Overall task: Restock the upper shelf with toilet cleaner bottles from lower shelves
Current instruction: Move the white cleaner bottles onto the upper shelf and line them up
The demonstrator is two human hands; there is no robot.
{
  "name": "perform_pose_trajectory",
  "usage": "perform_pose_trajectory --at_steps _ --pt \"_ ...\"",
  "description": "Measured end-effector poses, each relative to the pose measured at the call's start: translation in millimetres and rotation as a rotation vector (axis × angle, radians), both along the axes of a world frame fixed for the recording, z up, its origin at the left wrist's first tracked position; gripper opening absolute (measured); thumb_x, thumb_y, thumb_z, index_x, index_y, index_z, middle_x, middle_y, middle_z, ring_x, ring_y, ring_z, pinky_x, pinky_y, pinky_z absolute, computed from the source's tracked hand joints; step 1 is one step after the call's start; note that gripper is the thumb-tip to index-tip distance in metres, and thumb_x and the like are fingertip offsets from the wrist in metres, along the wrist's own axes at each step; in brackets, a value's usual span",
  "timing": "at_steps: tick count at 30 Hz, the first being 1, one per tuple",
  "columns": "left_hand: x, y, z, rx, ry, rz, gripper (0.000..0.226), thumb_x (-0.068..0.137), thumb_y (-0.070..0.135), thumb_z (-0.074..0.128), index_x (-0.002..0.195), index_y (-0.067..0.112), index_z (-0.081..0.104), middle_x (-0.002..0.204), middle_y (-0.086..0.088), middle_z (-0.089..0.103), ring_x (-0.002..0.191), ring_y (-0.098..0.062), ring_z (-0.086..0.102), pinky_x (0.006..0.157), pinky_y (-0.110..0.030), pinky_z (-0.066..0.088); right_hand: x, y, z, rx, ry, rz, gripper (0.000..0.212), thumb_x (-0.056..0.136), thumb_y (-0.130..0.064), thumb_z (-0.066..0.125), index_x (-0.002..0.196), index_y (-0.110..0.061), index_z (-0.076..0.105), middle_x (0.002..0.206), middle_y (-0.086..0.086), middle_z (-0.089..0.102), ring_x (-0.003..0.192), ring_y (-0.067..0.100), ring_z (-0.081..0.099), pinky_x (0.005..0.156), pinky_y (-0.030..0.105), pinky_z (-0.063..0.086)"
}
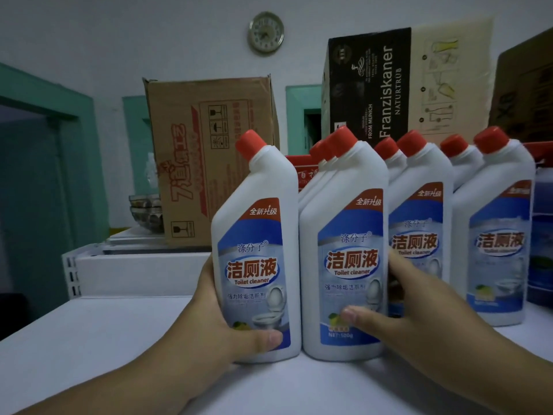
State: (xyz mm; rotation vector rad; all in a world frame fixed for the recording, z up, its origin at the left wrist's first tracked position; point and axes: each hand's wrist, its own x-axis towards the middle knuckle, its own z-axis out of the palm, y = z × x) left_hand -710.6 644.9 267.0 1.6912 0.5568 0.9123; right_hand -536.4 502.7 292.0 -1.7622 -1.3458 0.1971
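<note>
Several white toilet cleaner bottles with red caps and blue labels stand on the white upper shelf (pixel 89 354). My left hand (pixel 218 330) grips the leftmost bottle (pixel 257 235), thumb across the front of its label. My right hand (pixel 398 313) holds the bottle beside it (pixel 347 229), thumb on the label and fingers round its right side. Both bottles stand upright on the shelf, touching at the base. More bottles (pixel 425 211) stand in rows to the right and behind.
A brown cardboard box (pixel 209 175) stands behind at the left, with stacked metal bowls (pixel 146 211) beside it. A black Franziskaner carton (pixel 368 85) rises behind the bottles. A blue package (pixel 541 235) sits at the far right. A wall clock (pixel 266 31) hangs above.
</note>
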Motion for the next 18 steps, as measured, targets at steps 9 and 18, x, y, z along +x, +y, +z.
perform_pose_trajectory --at_steps 9,18 --pt "1.0 10.5 14.1 -0.083 -0.019 -0.199 0.103 0.014 0.032 0.096 0.11 0.019 0.061 0.094 -0.009 0.075 0.082 -0.025 0.073 0.062 -0.033 0.059 11.8 -12.3 3.4 -0.202 -0.146 -0.045 0.043 0.071 -0.053 0.065 0.104 -0.046 0.039 0.097 -0.027 0.052 0.088 -0.002 0.055 0.081 0.02 0.053" --pt "-15.1 12.0 22.0 0.169 -0.008 0.06 0.137 0.018 0.077 0.076 0.141 0.04 0.027 0.136 0.004 0.057 0.122 -0.024 0.057 0.094 -0.048 0.051 6.6 -25.1 19.5 -0.236 -0.197 -0.034 0.053 0.059 -0.071 0.043 0.093 -0.033 0.057 0.088 -0.015 0.063 0.08 0.006 0.061 0.076 0.023 0.056"
